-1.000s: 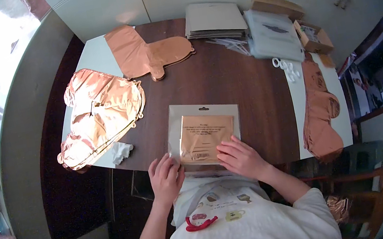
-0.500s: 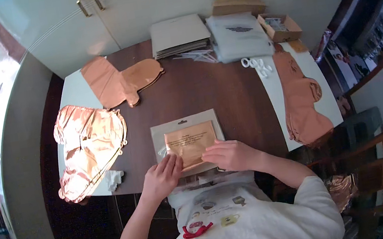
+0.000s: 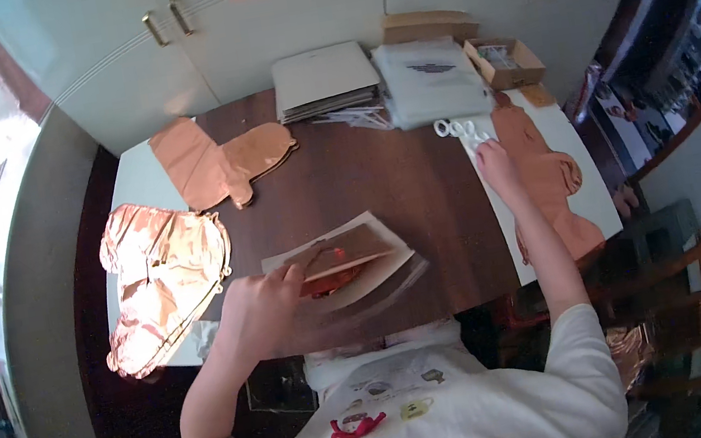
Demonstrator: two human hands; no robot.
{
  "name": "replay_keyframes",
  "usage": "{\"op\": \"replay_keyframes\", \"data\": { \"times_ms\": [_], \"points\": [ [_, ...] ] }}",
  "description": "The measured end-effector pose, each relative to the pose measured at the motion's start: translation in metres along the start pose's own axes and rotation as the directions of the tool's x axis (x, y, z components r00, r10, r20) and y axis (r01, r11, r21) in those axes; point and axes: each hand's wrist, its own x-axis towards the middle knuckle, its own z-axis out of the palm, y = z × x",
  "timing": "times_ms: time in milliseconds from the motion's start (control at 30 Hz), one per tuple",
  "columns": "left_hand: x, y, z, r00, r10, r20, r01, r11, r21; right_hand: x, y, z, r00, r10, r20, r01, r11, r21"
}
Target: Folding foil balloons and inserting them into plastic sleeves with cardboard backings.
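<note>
My left hand [image 3: 263, 313] is closed on the left edge of a folded copper-coloured foil packet [image 3: 345, 255], which is tilted up and blurred by motion. Beneath it, on the dark tabletop, lie a pale card [image 3: 381, 225] and a clear plastic sleeve [image 3: 410, 274]. Over at the right, my right hand [image 3: 498, 166] has its fingertips pinched together at the near end of a small group of white rings [image 3: 443, 128]. One ring is partly covered by those fingers.
Copper foil balloons lie flat at the far left [image 3: 218, 162], near left [image 3: 160, 263] and right [image 3: 541, 179]. Along the back stand stacked grey cards [image 3: 324, 81], white straws [image 3: 357, 115], clear bags [image 3: 430, 82] and a small open box [image 3: 508, 56]. Crumpled white tissue [image 3: 204, 336] sits near the front-left edge.
My right hand has left the foil packet and reached far right to the white rings. My left hand has tilted the packet up off the card, which has turned slightly.
</note>
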Motion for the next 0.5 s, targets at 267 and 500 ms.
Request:
{"op": "replay_keyframes", "data": {
  "times_ms": [267,500],
  "points": [
    [0.004,0.003,-0.006,1.000,-0.017,-0.012,0.017,1.000,0.019,-0.008,-0.162,-0.120,0.963,-0.266,0.054,0.179,0.772,0.609],
    [0.009,0.013,-0.007,1.000,0.016,-0.024,-0.016,1.000,-0.006,-0.044,-0.252,-0.132,0.682,-0.731,-0.007,0.682,0.632,0.367]
  ]
}}
